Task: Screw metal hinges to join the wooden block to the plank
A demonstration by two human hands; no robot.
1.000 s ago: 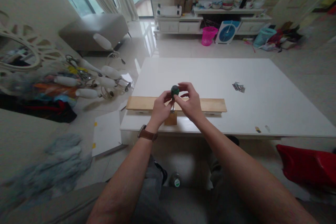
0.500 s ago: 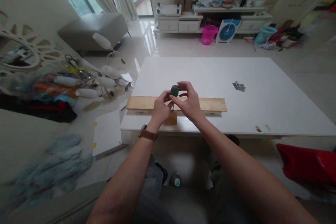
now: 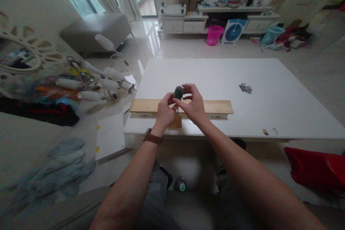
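Observation:
A screwdriver with a dark green handle stands nearly upright between my hands, its shaft pointing down to a small wooden block. My left hand is closed around the lower handle and shaft from the left. From the right, my right hand holds the handle, thumb against its near side and fingers curved behind. Under the hands lies a long pale wooden board, slightly raised on small supports. The block sits at the board's near side. Its contact with the screwdriver tip is partly hidden by my fingers.
The white table bears a small heap of metal hinges to the right and two small items near its front edge. A white panel leans at the left. A red object is at the right, a bottle below.
The screwdriver handle has turned and tilted slightly, its top shifting a little to the left and away. Both hands remain almost in place around it.

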